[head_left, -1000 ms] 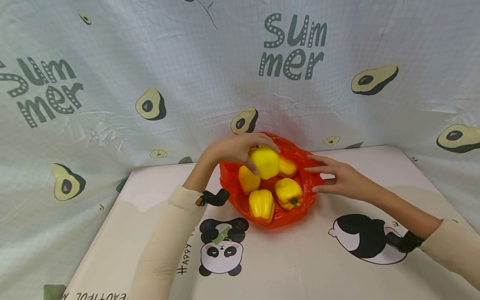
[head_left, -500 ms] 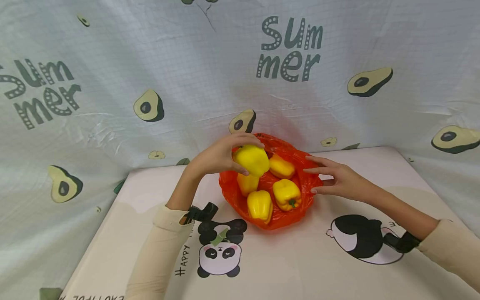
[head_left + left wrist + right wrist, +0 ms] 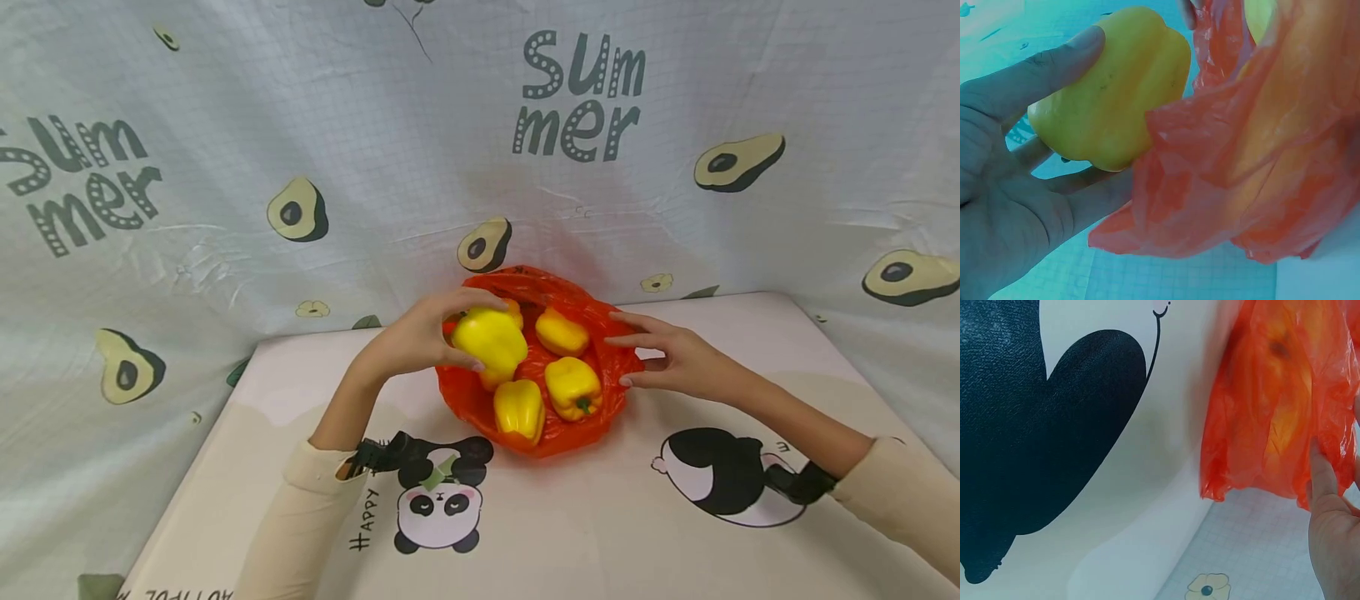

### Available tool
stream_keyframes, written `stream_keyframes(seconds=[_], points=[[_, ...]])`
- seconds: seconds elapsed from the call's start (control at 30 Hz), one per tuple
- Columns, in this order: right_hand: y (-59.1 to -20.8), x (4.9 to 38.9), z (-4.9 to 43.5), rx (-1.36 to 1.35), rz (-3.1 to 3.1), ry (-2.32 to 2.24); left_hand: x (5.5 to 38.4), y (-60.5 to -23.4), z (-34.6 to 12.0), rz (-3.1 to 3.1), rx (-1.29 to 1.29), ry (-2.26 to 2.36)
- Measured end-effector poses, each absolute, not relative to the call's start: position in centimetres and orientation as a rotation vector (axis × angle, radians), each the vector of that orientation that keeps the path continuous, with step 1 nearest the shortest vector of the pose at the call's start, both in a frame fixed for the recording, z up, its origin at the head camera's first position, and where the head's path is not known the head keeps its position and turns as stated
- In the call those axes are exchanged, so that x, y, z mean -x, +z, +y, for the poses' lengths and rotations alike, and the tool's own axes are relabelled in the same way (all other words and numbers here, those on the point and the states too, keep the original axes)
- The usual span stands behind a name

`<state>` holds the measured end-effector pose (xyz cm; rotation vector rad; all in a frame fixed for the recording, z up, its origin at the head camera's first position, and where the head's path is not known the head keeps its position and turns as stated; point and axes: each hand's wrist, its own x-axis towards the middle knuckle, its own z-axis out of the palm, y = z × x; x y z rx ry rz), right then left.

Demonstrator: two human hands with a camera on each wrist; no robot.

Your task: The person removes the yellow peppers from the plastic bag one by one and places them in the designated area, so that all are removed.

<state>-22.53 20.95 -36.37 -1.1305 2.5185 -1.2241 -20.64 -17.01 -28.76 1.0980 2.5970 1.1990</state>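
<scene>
My left hand [image 3: 412, 337] grips a yellow bell pepper [image 3: 491, 340] over the left side of a red plastic bag [image 3: 562, 437]. In the left wrist view, the thumb lies across the bell pepper [image 3: 1122, 94] and fingers support it from the other side, beside the bag's crumpled edge [image 3: 1179, 187]. More yellow bell peppers [image 3: 573, 387] lie inside the wide-mouthed bag, one partly hidden behind the held one. My right hand [image 3: 682, 362] touches the bag's right side with spread, fairly straight fingers. The right wrist view has its thumb [image 3: 1322, 472] against the red plastic.
The bag stands at the back of a table [image 3: 585, 533] with a printed panda [image 3: 441, 500] and another black-and-white animal [image 3: 723, 479]. Right behind it hangs a pale curtain [image 3: 390, 167] printed with avocados and lettering.
My left hand has carried the bell pepper leftward and slightly toward me, from over the bag's middle to its left side. My right hand stays at the bag's right side.
</scene>
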Motion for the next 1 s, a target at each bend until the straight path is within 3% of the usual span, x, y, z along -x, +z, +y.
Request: stream_keyframes(seconds=[0.57,1.0], points=[[-36.4,22.6,21.1,1.143,2.532,-1.218,19.2,-32.6,-21.1,2.633,-0.65,1.272],[-36.2,22.5,21.0,1.123,2.538,-1.219,17.6,-32.6,-23.1,2.596,-0.646,1.466]])
